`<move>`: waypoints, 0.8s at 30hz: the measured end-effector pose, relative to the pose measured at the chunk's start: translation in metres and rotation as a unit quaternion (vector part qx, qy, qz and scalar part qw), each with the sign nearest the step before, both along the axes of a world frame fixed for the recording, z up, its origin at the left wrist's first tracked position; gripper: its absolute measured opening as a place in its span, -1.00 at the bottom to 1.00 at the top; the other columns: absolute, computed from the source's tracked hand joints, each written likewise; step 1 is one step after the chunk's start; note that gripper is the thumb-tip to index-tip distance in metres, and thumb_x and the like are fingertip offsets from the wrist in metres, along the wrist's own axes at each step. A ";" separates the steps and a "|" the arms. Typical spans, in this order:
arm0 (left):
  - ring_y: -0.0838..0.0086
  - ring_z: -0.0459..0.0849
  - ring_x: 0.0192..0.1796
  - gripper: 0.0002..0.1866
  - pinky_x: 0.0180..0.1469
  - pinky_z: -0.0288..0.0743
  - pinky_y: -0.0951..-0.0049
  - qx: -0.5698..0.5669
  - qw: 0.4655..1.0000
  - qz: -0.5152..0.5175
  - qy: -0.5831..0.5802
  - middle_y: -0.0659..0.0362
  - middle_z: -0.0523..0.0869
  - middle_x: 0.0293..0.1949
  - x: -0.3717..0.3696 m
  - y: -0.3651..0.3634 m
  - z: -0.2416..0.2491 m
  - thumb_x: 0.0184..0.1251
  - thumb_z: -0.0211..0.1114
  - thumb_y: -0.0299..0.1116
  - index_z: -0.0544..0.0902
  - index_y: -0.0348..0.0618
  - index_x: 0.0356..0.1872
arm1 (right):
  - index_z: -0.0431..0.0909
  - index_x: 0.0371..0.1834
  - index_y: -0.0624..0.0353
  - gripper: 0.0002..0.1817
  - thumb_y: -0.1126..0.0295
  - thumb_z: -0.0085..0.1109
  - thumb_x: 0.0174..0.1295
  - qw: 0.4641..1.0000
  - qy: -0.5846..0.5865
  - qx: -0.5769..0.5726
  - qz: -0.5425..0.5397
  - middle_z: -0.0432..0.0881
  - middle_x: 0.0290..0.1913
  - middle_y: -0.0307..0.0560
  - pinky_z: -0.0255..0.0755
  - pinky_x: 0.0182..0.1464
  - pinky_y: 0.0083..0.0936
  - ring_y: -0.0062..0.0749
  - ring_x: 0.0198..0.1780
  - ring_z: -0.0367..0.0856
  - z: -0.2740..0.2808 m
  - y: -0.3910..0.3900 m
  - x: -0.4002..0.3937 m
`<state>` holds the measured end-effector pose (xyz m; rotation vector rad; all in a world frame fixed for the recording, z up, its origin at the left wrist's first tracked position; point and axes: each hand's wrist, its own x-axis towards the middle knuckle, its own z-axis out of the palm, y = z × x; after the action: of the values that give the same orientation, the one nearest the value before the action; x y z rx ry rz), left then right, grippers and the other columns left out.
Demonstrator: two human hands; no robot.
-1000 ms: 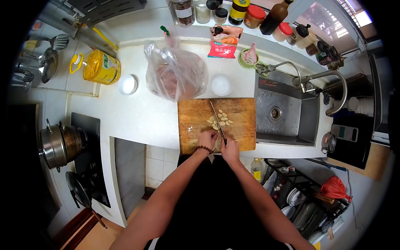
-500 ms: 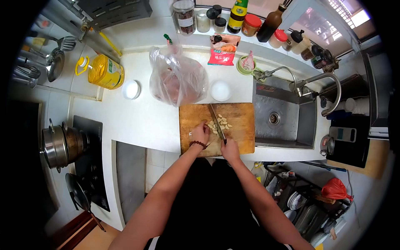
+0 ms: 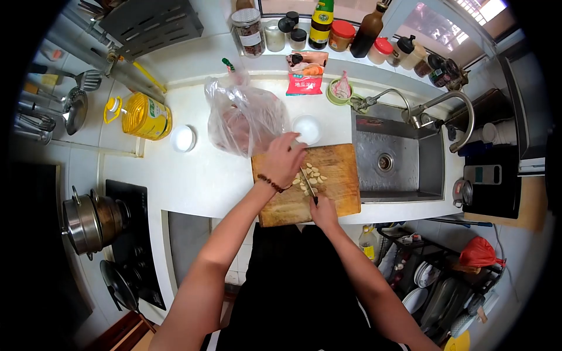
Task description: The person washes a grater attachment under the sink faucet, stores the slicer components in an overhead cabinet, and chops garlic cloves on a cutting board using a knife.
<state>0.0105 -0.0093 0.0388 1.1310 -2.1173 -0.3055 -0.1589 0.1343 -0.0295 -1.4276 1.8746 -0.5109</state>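
Pale garlic cloves (image 3: 316, 175) lie in a loose group on the wooden cutting board (image 3: 339, 199). My right hand (image 3: 324, 210) is closed round the black handle of a knife (image 3: 309, 182), whose blade slants up and left over the cloves. Above the board's upper left part is my left hand (image 3: 284, 157), with a beaded bracelet at the wrist. Its fingers point toward the small white bowl (image 3: 307, 128) and partly hide the knife's far end. Whether anything lies under its fingers is hard to make out.
A plastic bag of meat (image 3: 246, 123) stands behind the board on the left, near another white bowl (image 3: 183, 138) and an oil jug (image 3: 146, 117). A red packet (image 3: 305, 73) and green bowl (image 3: 339, 90) are behind. The sink (image 3: 383, 164) is on the right.
My left hand has moved up from the board's left part toward the white bowl. My right hand still holds the knife near the cloves. The whole view has shifted slightly.
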 end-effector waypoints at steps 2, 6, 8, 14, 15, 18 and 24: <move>0.16 0.62 0.17 -0.84 0.31 0.41 0.10 -0.003 0.996 -0.070 -0.057 0.10 0.70 0.05 -0.005 -0.014 -0.016 0.50 0.29 -0.30 0.71 -0.17 -0.14 | 0.64 -0.28 0.37 -0.77 0.35 0.22 0.35 1.000 -0.004 0.001 -0.003 0.65 -0.38 0.41 0.48 -0.19 0.12 0.38 -0.24 0.66 -0.002 -0.001 0.003; 0.27 0.63 0.09 -0.73 0.25 0.40 0.21 0.051 0.967 -0.163 -0.190 0.19 0.73 -0.17 -0.008 -0.022 -0.058 0.50 0.29 -0.11 0.75 -0.07 -0.26 | 0.66 -0.26 0.35 -0.78 0.36 0.21 0.36 0.999 0.016 0.031 -0.002 0.66 -0.34 0.43 0.50 -0.15 0.15 0.39 -0.21 0.66 0.002 -0.001 0.009; 0.28 0.63 0.04 -0.71 0.22 0.40 0.22 0.043 0.967 -0.161 -0.193 0.21 0.74 -0.21 -0.006 -0.024 -0.079 0.51 0.27 -0.10 0.76 -0.06 -0.28 | 0.67 -0.24 0.34 -0.78 0.36 0.21 0.36 0.999 0.022 0.025 -0.001 0.66 -0.34 0.43 0.50 -0.14 0.16 0.39 -0.21 0.66 -0.001 -0.002 0.011; 0.29 0.61 -0.11 -0.70 0.12 0.40 0.22 0.046 0.964 -0.156 -0.210 0.24 0.73 -0.33 0.004 -0.022 -0.097 0.53 0.26 -0.14 0.73 -0.07 -0.38 | 0.70 -0.13 0.32 -0.77 0.35 0.21 0.36 0.998 0.030 0.046 -0.005 0.67 -0.34 0.42 0.53 -0.11 0.15 0.38 -0.20 0.67 -0.008 -0.001 0.019; 0.29 0.60 -0.14 -0.70 0.10 0.40 0.22 0.048 0.964 -0.153 -0.212 0.25 0.73 -0.36 0.005 -0.023 -0.097 0.52 0.26 -0.15 0.72 -0.08 -0.39 | 0.70 -0.11 0.32 -0.76 0.35 0.21 0.36 0.998 0.036 0.051 0.003 0.67 -0.34 0.42 0.53 -0.11 0.14 0.38 -0.20 0.67 -0.008 -0.003 0.020; 0.29 0.60 -0.14 -0.70 0.07 0.39 0.24 0.033 0.970 -0.150 -0.188 0.26 0.72 -0.41 0.008 -0.021 -0.097 0.51 0.28 -0.16 0.70 -0.07 -0.42 | 0.70 -0.09 0.32 -0.75 0.34 0.22 0.36 0.997 0.047 0.060 0.002 0.68 -0.33 0.42 0.54 -0.11 0.13 0.37 -0.21 0.67 -0.007 -0.004 0.022; 0.34 0.61 -0.19 -0.66 0.02 0.37 0.25 0.005 0.970 -0.170 -0.175 0.29 0.74 -0.43 0.002 -0.029 -0.080 0.52 0.27 -0.12 0.71 -0.03 -0.47 | 0.71 -0.02 0.29 -0.74 0.36 0.22 0.35 0.997 -0.005 0.079 -0.012 0.70 -0.28 0.43 0.58 -0.05 0.11 0.36 -0.17 0.69 0.020 -0.006 0.015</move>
<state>0.0121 -0.0385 -0.0411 0.8703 -2.6313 -0.2884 -0.1438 0.1280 -0.0093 -1.2979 1.8816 -0.3720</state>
